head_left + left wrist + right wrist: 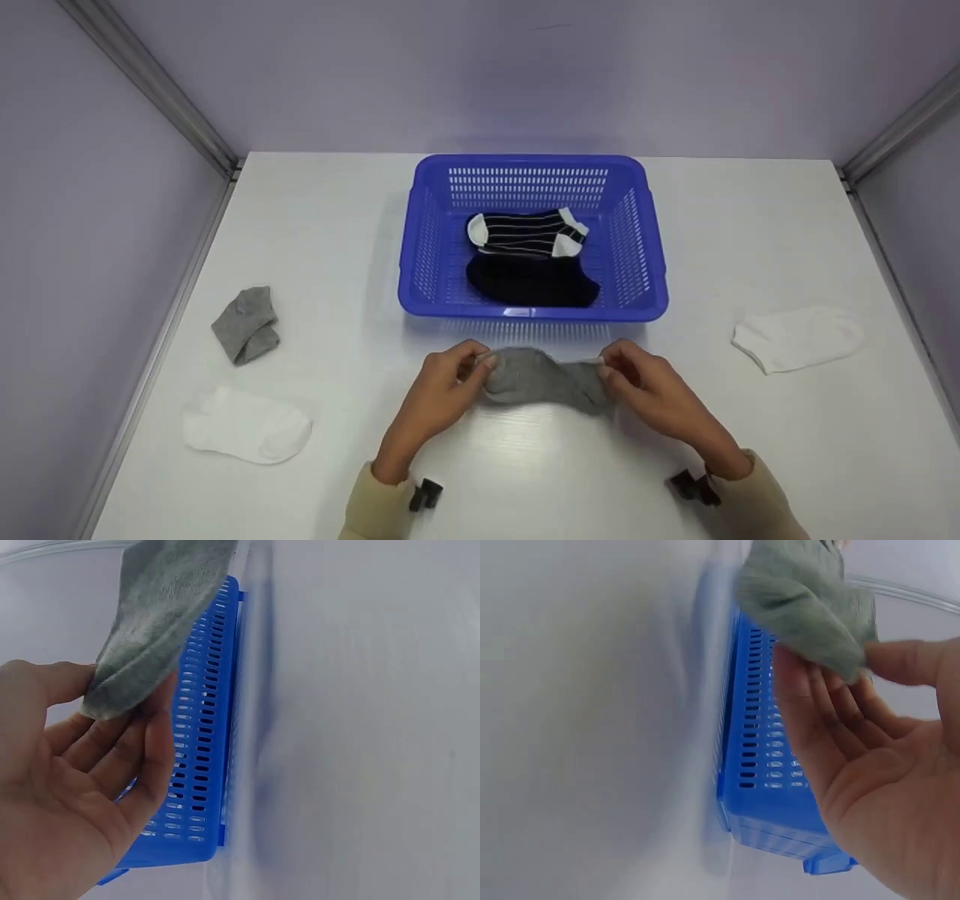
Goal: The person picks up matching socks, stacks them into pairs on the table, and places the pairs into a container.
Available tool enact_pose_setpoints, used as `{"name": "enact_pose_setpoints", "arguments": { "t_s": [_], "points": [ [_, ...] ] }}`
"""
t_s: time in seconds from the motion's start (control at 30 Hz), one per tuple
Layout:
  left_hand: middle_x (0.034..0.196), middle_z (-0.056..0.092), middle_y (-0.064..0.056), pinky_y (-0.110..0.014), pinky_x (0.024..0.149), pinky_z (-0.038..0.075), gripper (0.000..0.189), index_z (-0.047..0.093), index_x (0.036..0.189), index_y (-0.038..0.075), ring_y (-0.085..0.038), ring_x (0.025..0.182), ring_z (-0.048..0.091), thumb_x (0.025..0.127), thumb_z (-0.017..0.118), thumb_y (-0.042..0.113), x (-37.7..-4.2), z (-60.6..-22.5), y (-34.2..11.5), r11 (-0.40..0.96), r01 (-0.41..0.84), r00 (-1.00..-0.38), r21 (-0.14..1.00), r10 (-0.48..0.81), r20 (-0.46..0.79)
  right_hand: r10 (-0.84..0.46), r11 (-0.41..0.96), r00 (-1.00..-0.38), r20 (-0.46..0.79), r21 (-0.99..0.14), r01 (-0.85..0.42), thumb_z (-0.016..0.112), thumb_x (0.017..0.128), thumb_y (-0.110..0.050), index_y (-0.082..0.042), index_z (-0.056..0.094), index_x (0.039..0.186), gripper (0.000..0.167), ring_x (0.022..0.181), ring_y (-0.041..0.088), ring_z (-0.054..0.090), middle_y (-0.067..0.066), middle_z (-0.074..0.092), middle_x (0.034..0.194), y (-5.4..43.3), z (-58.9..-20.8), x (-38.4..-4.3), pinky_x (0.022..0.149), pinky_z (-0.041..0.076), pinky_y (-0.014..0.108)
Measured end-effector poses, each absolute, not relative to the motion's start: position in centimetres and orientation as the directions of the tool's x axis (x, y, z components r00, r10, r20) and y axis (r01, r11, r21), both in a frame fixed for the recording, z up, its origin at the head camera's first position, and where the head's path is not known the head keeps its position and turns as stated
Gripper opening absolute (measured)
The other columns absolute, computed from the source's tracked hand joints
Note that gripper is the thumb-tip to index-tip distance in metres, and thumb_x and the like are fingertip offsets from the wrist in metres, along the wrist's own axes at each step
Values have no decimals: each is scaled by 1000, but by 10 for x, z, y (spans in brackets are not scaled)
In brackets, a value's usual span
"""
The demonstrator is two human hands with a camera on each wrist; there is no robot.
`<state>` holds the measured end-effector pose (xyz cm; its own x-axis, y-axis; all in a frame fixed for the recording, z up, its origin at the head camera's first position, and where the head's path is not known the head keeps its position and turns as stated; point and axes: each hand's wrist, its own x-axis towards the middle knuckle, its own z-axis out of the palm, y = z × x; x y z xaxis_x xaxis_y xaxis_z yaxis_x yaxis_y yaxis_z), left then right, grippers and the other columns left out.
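Left hand (pixel 444 390) and right hand (pixel 656 390) pinch opposite ends of gray sock (pixel 536 379) — fingers (pixel 155 754) grasping edges, likely to stretch it flat. Held just outside blue basket (pixel 450 310) — striped sock (pixel 517 234), black sock (pixel 532 281) inside, side by side, seemingly grouped by pattern.

Sock (pixel 532 379) before basket (pixel 442 306), socks (pixel 532 281) inside, two socks (pixel 247 426) leftward, another sock (pixel 802 337) rightward

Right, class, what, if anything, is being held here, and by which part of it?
A gray sock, pinched at opposite ends: the left hand holds one end, the right hand the other.
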<state>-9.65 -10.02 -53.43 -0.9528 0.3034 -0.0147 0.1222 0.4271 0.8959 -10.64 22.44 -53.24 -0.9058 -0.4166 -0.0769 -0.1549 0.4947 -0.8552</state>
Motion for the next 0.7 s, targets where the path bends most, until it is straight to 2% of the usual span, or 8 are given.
{"name": "enact_pose_setpoints", "arguments": {
  "t_s": [0.13,0.23,0.3,0.4,0.53,0.63,0.7],
  "points": [
    [67,61,6,-20,54,43,21,72,111,8,-1,55,51,106,64,26,-98,-540,-98,503,124,-958,856,285,-28,-382,495,-917,-117,-863,-96,59,107,-14,-6,63,114,11,83,11,65,8,70,101,222,-535,-106,66,56,25],
    [63,57,7,-21,52,41,22,73,112,6,-1,53,45,102,69,25,-98,-546,-97,600,119,-962,791,267,-57,-385,539,-909,-158,-838,-83,62,106,-15,-4,65,113,13,72,9,63,8,71,94,222,-540,-107,55,54,26],
    [63,57,7,-22,53,41,22,73,113,6,-2,53,46,100,73,24,-98,-549,-97,640,105,-964,761,254,-80,-377,595,-909,-180,-799,-88,65,104,-14,-4,67,111,13,66,7,60,5,70,86,221,-543,-108,54,52,25],
    [68,64,4,-24,56,45,26,72,115,5,-4,57,51,97,76,23,-97,-550,-96,661,84,-965,746,240,-104,-349,668,-916,-199,-738,-94,67,102,-14,-4,68,110,12,67,8,58,2,69,83,220,-545,-109,58,51,24],
    [85,68,-3,-28,64,48,30,70,118,6,-10,69,55,95,78,25,-94,-545,-93,710,83,-976,700,199,-87,-310,727,-937,-160,-675,-125,70,100,-12,-4,68,112,14,82,13,62,5,71,95,219,-540,-105,70,54,29],
    [94,66,-6,-30,69,49,25,71,116,7,-13,77,57,95,77,20,-93,-537,-89,717,117,-979,688,200,-43,-331,740,-939,-90,-642,-200,72,96,-7,-5,68,112,17,88,14,64,6,70,102,215,-534,-101,75,57,33],
    [95,68,-6,-29,71,52,18,72,113,7,-14,80,61,96,75,13,-93,-533,-85,695,164,-967,700,252,-24,-386,734,-921,-48,-621,-275,74,93,-3,-6,69,111,18,89,13,64,3,69,101,211,-531,-99,76,58,32]
  ]
}}
